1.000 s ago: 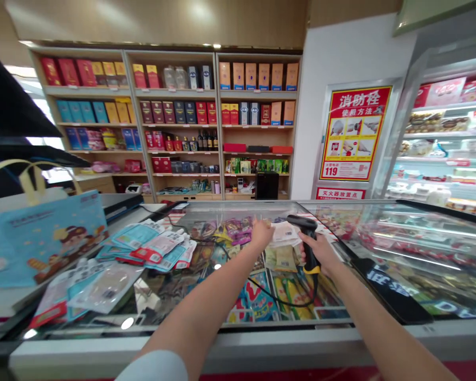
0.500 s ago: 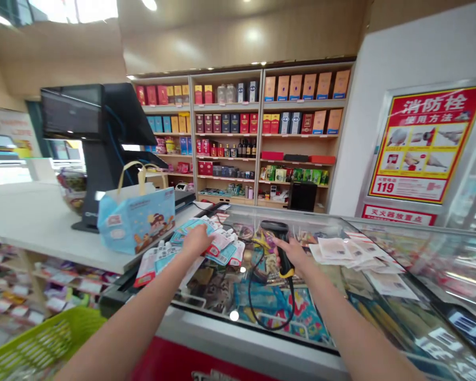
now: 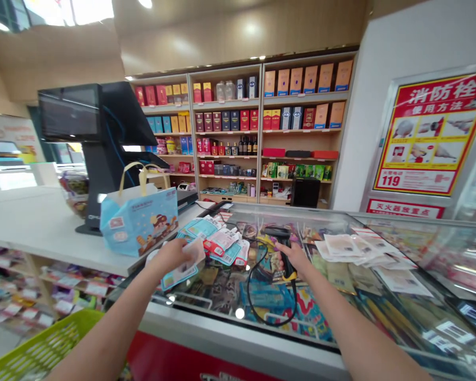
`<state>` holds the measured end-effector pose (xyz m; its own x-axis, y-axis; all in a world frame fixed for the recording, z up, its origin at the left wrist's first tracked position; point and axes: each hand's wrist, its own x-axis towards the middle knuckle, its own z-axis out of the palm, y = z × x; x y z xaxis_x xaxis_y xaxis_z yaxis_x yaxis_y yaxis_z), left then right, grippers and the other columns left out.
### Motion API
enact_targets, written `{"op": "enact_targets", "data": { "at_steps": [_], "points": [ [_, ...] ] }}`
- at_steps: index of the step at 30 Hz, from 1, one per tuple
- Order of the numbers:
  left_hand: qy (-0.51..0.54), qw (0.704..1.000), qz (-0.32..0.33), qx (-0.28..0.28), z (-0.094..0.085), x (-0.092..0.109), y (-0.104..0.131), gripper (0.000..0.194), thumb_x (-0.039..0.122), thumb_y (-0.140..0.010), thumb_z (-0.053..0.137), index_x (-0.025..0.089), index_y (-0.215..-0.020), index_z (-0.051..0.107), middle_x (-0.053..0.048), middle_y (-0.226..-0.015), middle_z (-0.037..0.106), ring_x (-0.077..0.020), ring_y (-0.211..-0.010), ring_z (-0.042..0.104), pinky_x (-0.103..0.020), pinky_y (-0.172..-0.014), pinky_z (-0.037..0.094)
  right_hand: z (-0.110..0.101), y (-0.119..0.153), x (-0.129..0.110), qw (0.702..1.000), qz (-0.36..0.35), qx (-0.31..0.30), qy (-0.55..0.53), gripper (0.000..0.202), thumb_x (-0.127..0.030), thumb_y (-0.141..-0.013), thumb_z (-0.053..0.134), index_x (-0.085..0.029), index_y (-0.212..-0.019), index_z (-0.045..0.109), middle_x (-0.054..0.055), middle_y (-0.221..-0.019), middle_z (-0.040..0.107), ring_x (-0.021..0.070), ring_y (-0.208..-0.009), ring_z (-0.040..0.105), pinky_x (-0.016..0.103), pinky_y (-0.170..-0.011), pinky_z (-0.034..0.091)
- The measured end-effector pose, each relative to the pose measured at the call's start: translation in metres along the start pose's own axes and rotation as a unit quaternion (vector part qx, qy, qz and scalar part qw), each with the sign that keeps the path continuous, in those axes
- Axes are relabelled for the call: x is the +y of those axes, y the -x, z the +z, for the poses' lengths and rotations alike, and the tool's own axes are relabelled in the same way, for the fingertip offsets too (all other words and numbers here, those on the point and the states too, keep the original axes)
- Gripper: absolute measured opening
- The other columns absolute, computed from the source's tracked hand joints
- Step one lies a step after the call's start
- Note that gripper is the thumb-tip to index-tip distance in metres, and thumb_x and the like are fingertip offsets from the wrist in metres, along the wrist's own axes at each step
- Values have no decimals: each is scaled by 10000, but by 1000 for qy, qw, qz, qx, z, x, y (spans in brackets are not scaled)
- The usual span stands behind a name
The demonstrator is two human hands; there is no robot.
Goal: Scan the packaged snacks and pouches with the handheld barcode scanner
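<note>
My left hand (image 3: 173, 256) is closed on a pale, flat packet (image 3: 193, 253) at the left end of the glass counter (image 3: 218, 317). Just beyond it lies a pile of blue, white and red packets (image 3: 222, 241), and a few more show beneath the hand. My right hand (image 3: 292, 257) is wrapped round the handle of a black and yellow barcode scanner (image 3: 278, 233), its head pointing away from me above the glass. The scanner's black cable (image 3: 250, 296) loops down over the counter.
White packets (image 3: 351, 248) lie spread on the glass at right. A light blue paper bag (image 3: 140, 219) and a black register (image 3: 103, 159) stand on the white counter at left. A green basket (image 3: 43, 341) is at the lower left.
My left hand has drawn back and left from the pile, and a pale packet now shows in it. My right hand keeps its hold on the scanner. The view has shifted slightly.
</note>
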<state>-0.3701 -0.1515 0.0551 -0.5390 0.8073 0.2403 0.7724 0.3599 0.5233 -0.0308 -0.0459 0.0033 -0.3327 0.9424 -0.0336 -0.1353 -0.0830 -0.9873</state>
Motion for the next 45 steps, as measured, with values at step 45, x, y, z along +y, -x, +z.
{"op": "enact_targets", "data": {
  "at_steps": [45],
  "points": [
    [489, 872, 1, 13, 190, 137, -29, 250, 217, -694, 588, 137, -925, 641, -75, -875, 711, -213, -855, 666, -314, -742, 548, 3, 11, -9, 998, 7, -32, 56, 331, -445, -676, 696, -199, -805, 516, -82, -465, 525, 86, -345, 468, 216, -364, 451]
  ]
}}
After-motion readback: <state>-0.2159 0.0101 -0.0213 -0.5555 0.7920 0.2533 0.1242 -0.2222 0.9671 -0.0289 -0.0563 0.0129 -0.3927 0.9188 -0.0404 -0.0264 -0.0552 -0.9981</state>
